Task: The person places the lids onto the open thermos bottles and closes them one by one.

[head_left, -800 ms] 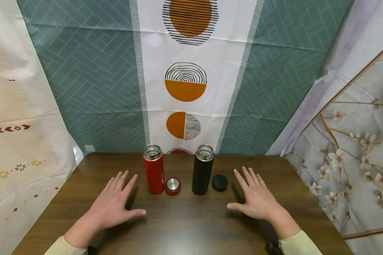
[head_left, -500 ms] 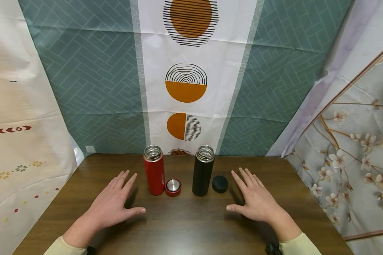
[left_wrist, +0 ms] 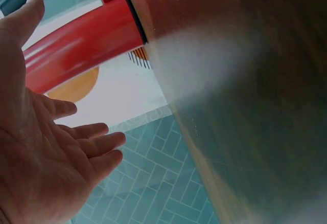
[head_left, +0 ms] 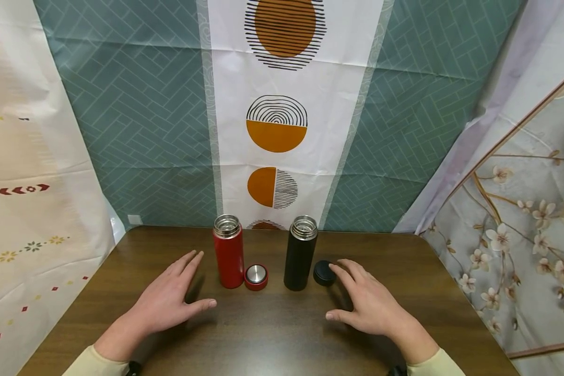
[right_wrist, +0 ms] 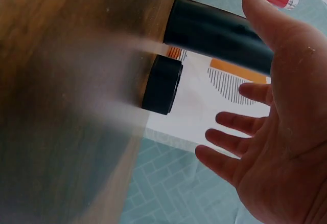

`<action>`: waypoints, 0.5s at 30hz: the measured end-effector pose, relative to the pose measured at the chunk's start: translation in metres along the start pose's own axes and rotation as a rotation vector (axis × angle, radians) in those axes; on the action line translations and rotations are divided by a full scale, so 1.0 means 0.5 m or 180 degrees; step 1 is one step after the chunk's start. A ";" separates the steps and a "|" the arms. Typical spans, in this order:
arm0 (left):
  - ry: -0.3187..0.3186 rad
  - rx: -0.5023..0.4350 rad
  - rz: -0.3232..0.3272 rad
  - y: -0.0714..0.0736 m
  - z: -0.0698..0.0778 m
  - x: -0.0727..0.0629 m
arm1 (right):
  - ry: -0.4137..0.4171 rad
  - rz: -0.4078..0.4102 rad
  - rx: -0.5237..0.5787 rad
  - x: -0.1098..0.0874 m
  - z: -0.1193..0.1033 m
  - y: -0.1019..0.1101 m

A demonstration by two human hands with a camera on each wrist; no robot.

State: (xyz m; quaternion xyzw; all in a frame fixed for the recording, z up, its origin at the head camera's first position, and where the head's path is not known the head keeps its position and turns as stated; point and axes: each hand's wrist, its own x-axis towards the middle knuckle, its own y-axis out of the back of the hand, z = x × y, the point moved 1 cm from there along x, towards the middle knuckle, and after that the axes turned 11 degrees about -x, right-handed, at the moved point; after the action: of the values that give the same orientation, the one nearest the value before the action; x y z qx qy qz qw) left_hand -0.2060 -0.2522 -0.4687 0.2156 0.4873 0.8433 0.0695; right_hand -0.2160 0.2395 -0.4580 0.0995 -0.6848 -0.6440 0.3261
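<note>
The left hand (head_left: 168,298) and right hand (head_left: 368,301) are hovering empty over the desk (head_left: 272,334), fingers relaxed. Beyond, the red lid (head_left: 256,278) is lying beside the uncapped red bottle (head_left: 229,258), the black lid (head_left: 323,273) beside the uncapped black bottle (head_left: 300,262).

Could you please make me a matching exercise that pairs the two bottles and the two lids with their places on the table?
1. Red bottle
2. Black bottle
3. Red lid
4. Black lid

A. Between the two bottles
B. Nearest the right hand
C. Nearest the left hand
D. Between the two lids

Pairs: 1-C, 2-D, 3-A, 4-B
</note>
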 end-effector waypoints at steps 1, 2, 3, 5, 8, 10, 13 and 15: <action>-0.0001 -0.0020 0.0012 0.000 0.001 0.001 | 0.0024 0.0016 0.0003 0.001 -0.002 0.000; 0.0001 -0.0033 0.0025 0.000 0.002 0.001 | 0.0056 0.0032 0.0004 0.002 -0.005 0.000; 0.0008 -0.0050 0.0034 0.001 0.003 0.001 | 0.0092 0.0048 0.0004 0.003 -0.007 0.000; 0.0035 -0.0079 0.0045 0.001 0.005 0.002 | 0.0176 0.0075 0.0012 0.005 -0.014 -0.001; 0.0068 -0.0157 0.0052 0.000 0.006 0.005 | 0.0249 0.0055 0.0072 0.007 -0.024 -0.002; 0.0082 -0.0224 0.0054 -0.001 0.007 0.007 | 0.0279 0.0031 0.0112 0.007 -0.030 -0.003; 0.0121 -0.0312 0.0047 -0.003 0.007 0.010 | 0.0338 0.0009 0.0148 0.009 -0.039 -0.005; 0.0147 -0.0357 0.0050 -0.003 0.007 0.012 | 0.0401 0.0011 0.0146 0.011 -0.045 -0.007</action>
State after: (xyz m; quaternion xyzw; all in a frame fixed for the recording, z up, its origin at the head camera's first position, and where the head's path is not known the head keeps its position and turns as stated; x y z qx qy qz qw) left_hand -0.2099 -0.2466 -0.4668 0.1957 0.4390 0.8746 0.0636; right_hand -0.2082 0.2178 -0.4606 0.1461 -0.6777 -0.6200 0.3673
